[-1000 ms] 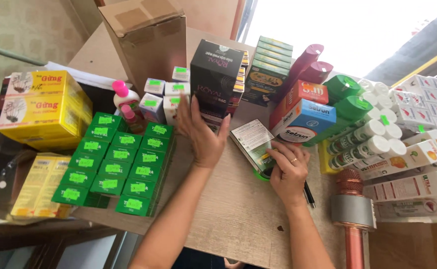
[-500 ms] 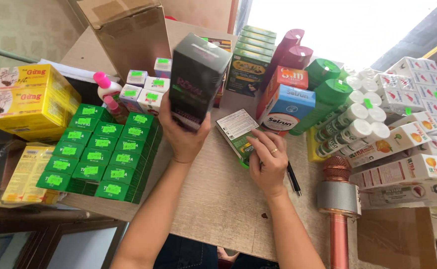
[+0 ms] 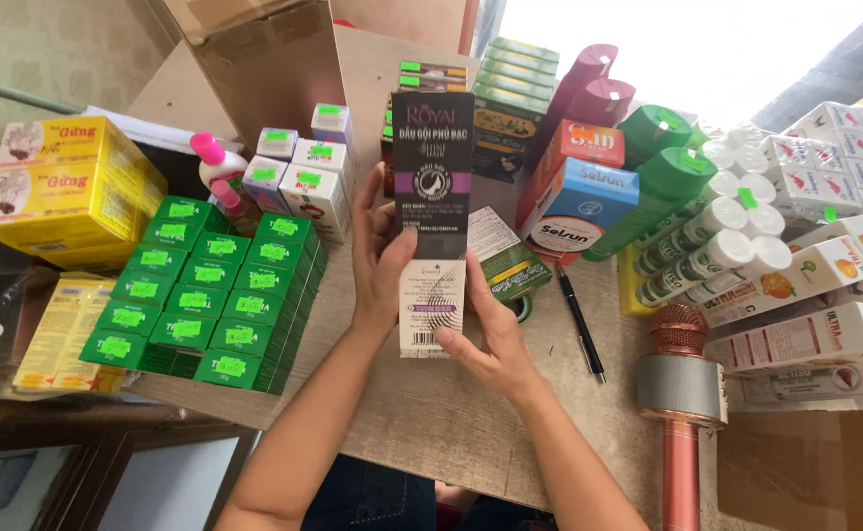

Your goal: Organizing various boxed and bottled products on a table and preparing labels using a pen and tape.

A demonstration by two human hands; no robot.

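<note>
A tall, flat-sided black and white cardboard box [image 3: 432, 221] is held upright above the table [image 3: 431, 413], grasped by left hand [image 3: 382, 258] and right hand [image 3: 489, 336], its back face hidden.

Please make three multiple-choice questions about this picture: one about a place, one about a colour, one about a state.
1. Where does the black pen lie?
A. on the table, right of the held box
B. on the green boxes
C. inside the cardboard box

2. What colour are the small flat boxes stacked left of the hands?
A. red
B. green
C. white

3. How is the tall black box held?
A. flat on the table
B. upright in both hands
C. by one hand only

Answers: 1 A, the pen rests on bare table beside the right hand. 2 B, their tops are green. 3 B, the left hand and the right hand grip its sides.
</note>
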